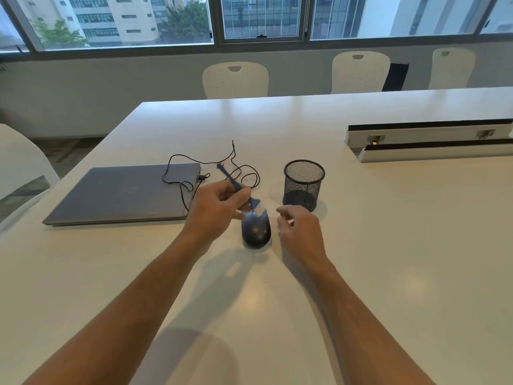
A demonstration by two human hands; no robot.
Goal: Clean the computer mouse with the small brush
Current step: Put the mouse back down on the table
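Left hand [219, 208] gripping small brush [238, 187], bristles on mouse [256, 230]; right hand [301, 232] loosely curled, empty.

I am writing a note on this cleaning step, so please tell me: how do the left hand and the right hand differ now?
The left hand grips the small brush, while the right hand holds nothing. The left hand's fingers are curled round the handle; the right hand's fingers are only loosely bent. The left hand brings the bristles to the front of the mouse; the right hand stays beside it, apart. Both are bare and above the white table.
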